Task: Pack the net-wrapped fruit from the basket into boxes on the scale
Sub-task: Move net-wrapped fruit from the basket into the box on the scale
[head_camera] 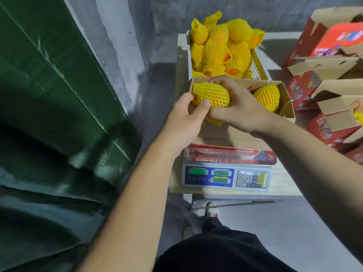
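Nearest the person, the scale (227,176) sits at the table's (282,185) front edge, green readouts lit but too blurred to read. On its pan stands an open cardboard box (285,107), red printed side facing front, flaps up so fruit can drop straight in and be weighed as it fills. Over the box's left half both hands hold one net-wrapped fruit (213,94): left hand (185,114) pinches its near-left side, thumb on the foam net; right hand (238,107) curls over the top and right side. Looks like the fruit is being seated or turned into its spot, two hands probably to keep the net sleeve from slipping. A second wrapped fruit (267,97) already lies in the box's right end, near the wall. Just behind the box, toward the table's back edge, the basket (257,66) is heaped with more yellow-netted fruit (220,46), kept close for short reaches. Judging by that heap, packing is early. Off the table's right side, a stack of empty red boxes (324,79) waits with flaps open.
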Demonstrator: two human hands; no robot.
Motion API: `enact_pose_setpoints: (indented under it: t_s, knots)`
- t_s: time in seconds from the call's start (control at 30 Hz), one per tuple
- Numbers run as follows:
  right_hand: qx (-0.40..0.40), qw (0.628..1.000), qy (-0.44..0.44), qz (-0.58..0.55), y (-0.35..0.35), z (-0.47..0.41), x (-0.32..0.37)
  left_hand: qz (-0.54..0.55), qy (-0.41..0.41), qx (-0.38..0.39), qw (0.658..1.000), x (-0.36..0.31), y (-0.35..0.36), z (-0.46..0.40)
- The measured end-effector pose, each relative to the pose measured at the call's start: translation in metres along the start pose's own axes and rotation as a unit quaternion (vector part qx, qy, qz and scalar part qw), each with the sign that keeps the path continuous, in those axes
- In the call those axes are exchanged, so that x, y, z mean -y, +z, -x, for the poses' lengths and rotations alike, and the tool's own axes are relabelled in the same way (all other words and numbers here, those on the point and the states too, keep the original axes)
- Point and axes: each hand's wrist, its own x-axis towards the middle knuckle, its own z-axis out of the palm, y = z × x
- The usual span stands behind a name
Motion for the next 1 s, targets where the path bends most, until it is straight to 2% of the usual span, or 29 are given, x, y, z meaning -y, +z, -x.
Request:
enact_pose_setpoints:
  t_s: [0.2, 0.37, 0.47, 0.57, 0.7, 0.8, 0.87, 0.93, 1.0]
  knots:
    - [0.008, 1.000, 0.006, 0.003, -0.006, -0.011, -0.004, -0.017, -0.019, -0.011, 1.000, -0.007, 0.009, -0.019]
    - [0.014, 1.000, -0.009, 0.027, -0.023, -0.031, -0.008, -0.037, -0.003, -0.009, 0.999, -0.015, 0.016, -0.043]
    - [0.013, 0.999, -0.016, 0.050, -0.045, -0.054, -0.018, -0.053, -0.002, 0.006, 0.999, -0.021, 0.023, -0.064]
    - [-0.026, 0.993, -0.004, 0.114, -0.083, -0.088, -0.041, -0.068, 0.010, 0.014, 0.998, -0.025, 0.031, -0.087]
    - [-0.062, 0.958, 0.100, 0.260, -0.138, -0.141, -0.097, -0.076, 0.030, -0.010, 0.997, -0.023, 0.042, -0.119]
    - [0.006, 0.901, 0.221, 0.374, -0.162, -0.178, -0.142, -0.097, 0.015, -0.030, 0.995, -0.018, 0.049, -0.142]
    - [0.075, 0.874, 0.257, 0.406, -0.165, -0.199, -0.164, -0.113, 0.001, -0.042, 0.993, -0.013, 0.052, -0.155]
    - [0.103, 0.858, 0.235, 0.445, -0.160, -0.220, -0.177, -0.130, -0.006, -0.056, 0.990, -0.008, 0.054, -0.165]
    - [0.112, 0.834, 0.147, 0.520, -0.143, -0.243, -0.181, -0.141, -0.015, -0.063, 0.988, -0.004, 0.056, -0.173]
